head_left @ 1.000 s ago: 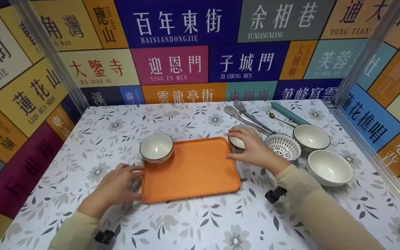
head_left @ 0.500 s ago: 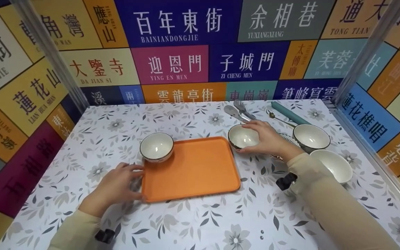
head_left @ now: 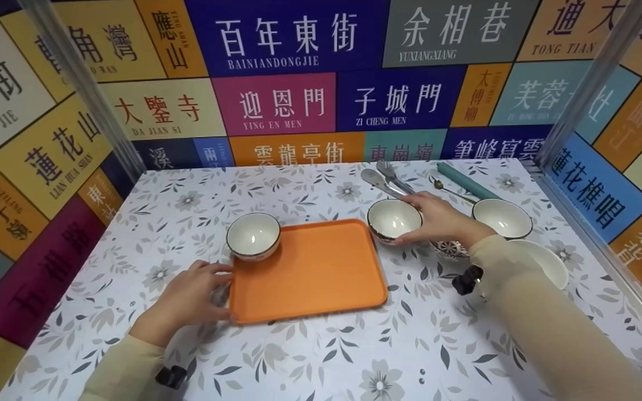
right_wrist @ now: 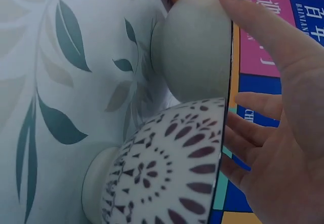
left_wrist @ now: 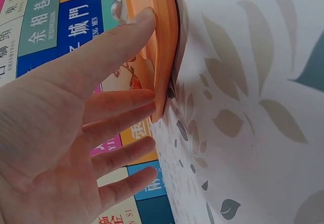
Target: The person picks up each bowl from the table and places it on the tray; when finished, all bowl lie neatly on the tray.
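My left hand (head_left: 187, 292) was positioned at the left edge of the orange tray (head_left: 310, 278), which lay flat on the floral tablecloth (head_left: 298, 362). The fingers of this hand were extended and spread apart; the thumb rested on the tray's rim, and the nearest fingertip met the edge beside the corner. My right hand (head_left: 441, 217) was positioned at the right side of a dark-rimmed bowl (head_left: 394, 219), which stood upright just beyond the tray's far right corner. Its fingers were relaxed and apart from the thumb; the thumb touched the outer wall near the rim, and the other fingertips lay along the rim's far side. I could not tell how firmly they pressed. A patterned bowl (right_wrist: 157, 178) stood just beside the first, partly hidden under my wrist in the head view. A second dark-rimmed bowl (head_left: 253, 236) was located at the tray's far left corner; whether its foot sat wholly on the tray I could not tell. Farther right were a third dark-rimmed bowl (head_left: 502, 218) and a white bowl (head_left: 549, 264), the latter partly covered by my right sleeve (head_left: 555, 312). Behind them lay metal utensils (head_left: 389, 181) and a teal object (head_left: 468, 181).
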`<state>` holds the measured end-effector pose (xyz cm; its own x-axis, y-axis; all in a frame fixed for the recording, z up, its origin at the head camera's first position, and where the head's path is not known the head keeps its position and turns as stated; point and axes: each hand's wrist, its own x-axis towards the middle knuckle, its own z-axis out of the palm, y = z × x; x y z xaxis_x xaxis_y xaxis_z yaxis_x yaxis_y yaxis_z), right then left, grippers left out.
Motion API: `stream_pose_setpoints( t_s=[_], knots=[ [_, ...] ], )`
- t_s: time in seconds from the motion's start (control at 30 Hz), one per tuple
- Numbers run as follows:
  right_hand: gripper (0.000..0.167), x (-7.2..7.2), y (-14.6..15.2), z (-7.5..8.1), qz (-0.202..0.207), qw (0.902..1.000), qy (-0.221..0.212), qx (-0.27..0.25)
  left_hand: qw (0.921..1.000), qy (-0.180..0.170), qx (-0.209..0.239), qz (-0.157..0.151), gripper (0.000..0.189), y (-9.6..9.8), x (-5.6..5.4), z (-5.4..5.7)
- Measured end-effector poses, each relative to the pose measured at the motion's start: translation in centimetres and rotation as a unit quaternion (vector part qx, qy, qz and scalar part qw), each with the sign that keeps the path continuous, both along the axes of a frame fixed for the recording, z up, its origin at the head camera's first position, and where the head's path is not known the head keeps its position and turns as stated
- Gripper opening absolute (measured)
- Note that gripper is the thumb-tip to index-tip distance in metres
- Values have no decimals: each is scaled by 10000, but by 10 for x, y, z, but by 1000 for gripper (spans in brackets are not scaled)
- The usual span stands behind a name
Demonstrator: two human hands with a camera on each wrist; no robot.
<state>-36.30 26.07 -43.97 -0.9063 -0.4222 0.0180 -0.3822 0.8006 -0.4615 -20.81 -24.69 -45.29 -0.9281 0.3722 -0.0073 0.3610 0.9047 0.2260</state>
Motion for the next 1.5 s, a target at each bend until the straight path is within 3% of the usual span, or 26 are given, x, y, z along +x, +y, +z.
stream_pose_setpoints(
  t_s=[0.3, 0.8, 1.0, 1.5],
  knots=[
    [117, -8, 1, -6, 7, 9996, -47, -282, 9999, -70, -71, 42, 77, 0, -2, 0],
    [117, -2, -3, -12, -405, 9972, 299, -553, 9998, -144, -56, 115, 78, -1, -3, 0],
    [118, 5, -6, -11, -474, 9947, 372, -833, 9999, -67, -91, 71, 74, -1, -2, 0],
    [113, 34, -37, -8, -198, 9879, 532, -1446, 9999, -124, -12, 64, 76, -2, -1, -2]
  ],
)
